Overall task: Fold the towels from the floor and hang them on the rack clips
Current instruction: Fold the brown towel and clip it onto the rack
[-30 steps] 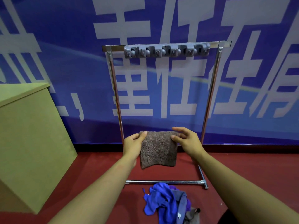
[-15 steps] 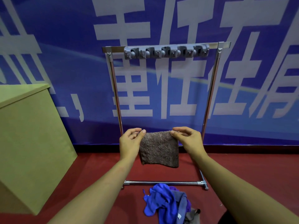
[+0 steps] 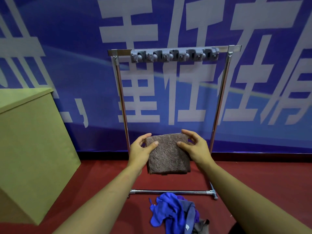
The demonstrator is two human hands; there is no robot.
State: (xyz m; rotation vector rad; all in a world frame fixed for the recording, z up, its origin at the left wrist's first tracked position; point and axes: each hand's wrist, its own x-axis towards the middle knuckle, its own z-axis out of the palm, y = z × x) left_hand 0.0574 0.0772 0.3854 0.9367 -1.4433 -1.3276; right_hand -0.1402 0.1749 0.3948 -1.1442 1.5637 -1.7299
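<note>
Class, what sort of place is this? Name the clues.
Probably a staged indoor work area, not a home: a printed banner covers the wall, with a red floor and a bare metal rack.

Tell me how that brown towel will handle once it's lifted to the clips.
Probably floppy: the brown towel sags below both hands' pinch. Likely light, since fingertips alone hold it. Its fuzzy pile should grip rather than slip in the clips.

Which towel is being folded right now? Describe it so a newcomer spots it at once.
Find the metal rack standing before the blue banner; low in front of its frame, both hands hold a cloth in the air. That is the brown towel, folded to a thick square, the left hand and right hand pinching its upper corners. Unlike the blue and grey towels heaped on the red floor, it is brown, neat and off the ground.
</note>
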